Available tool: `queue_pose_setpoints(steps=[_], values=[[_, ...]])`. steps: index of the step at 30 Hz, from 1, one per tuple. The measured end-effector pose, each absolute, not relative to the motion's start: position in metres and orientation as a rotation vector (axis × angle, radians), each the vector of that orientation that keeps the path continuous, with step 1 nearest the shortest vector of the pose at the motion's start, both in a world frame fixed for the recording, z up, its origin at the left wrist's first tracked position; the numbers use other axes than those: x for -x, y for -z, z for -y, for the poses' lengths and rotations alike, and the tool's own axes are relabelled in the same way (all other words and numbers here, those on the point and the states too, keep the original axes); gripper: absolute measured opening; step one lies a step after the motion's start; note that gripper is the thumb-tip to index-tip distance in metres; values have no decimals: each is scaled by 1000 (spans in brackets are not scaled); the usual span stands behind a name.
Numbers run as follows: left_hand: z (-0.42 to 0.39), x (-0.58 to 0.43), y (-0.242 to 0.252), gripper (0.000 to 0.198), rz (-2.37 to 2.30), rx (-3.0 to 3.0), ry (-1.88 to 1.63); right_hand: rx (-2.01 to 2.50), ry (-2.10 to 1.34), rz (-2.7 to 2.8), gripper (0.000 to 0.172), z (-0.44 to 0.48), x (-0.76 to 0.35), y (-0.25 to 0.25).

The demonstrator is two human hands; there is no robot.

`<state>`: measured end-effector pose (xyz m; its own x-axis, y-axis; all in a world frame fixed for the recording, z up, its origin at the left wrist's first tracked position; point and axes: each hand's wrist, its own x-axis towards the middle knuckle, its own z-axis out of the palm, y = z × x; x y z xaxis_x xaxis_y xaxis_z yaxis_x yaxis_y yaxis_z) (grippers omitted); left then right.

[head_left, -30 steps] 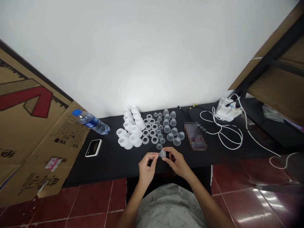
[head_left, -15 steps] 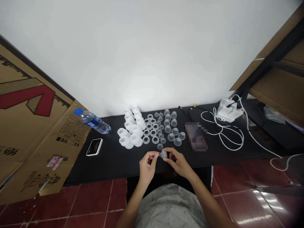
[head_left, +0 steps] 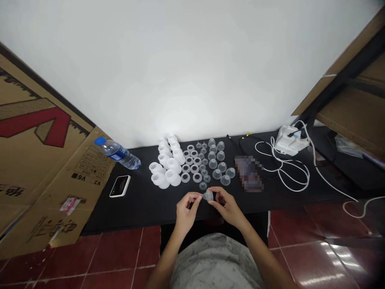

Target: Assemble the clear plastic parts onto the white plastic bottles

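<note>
Near the table's front edge, both hands hold a clear bottle nipple in a ridged collar (head_left: pixel 209 195), tilted on its side with its tip to the left. My left hand (head_left: pixel 187 206) is closed, thumb and forefinger pinching the tip. My right hand (head_left: pixel 226 204) grips the collar from the right between thumb and fingers. Just beyond them lies a loose clear nipple (head_left: pixel 203 186). Further back are several more small nipples (head_left: pixel 204 172), with pale rings (head_left: pixel 197 177) to their left and clear domed caps (head_left: pixel 225 180) to their right. White bottles (head_left: pixel 173 177) stand in rows left of the rings.
On the black table (head_left: pixel 144 208) a white-edged device (head_left: pixel 120 186) and a water bottle (head_left: pixel 118 153) lie to the left, beside a cardboard box (head_left: pixel 45 160). At right are a pixelated flat object (head_left: pixel 249 173), white cables (head_left: pixel 281 166) and a white plug block (head_left: pixel 290 139). A wall stands behind.
Both hands keep their grip on the nipple and collar in nearly the same place. The whole view has shifted very slightly.
</note>
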<state>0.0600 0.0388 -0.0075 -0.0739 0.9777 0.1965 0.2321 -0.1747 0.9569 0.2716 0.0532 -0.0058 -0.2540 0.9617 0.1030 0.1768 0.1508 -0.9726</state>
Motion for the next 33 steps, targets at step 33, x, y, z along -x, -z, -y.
queue_pose_setpoints(steps=[33], values=[[-37,-61,1,16,-1279,-1766,-1323,1117,-1081,1672,38,-49,-269,6]])
